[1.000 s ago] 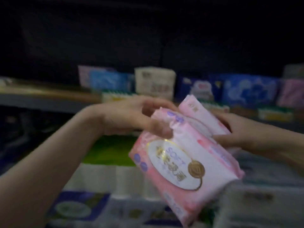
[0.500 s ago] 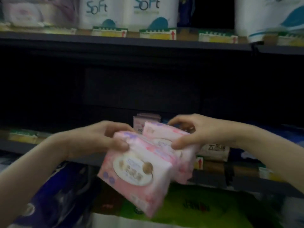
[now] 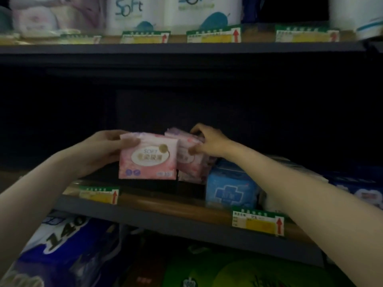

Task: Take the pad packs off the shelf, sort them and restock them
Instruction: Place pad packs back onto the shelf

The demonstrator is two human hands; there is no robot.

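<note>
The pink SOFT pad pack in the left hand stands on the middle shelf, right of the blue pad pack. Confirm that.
Wrong side. In the head view the pink SOFT pad pack, gripped by the left hand, stands on the dark middle shelf left of the blue pad pack, not right of it.

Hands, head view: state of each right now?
Left hand: holding the pink soft-plastic pad pack with the white oval label.
Right hand: holding a second pink plastic pad pack behind it.

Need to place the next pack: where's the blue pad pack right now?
In the head view, the blue pad pack stands on the middle shelf, right of centre, just below the right hand and beside the pink packs.
</note>
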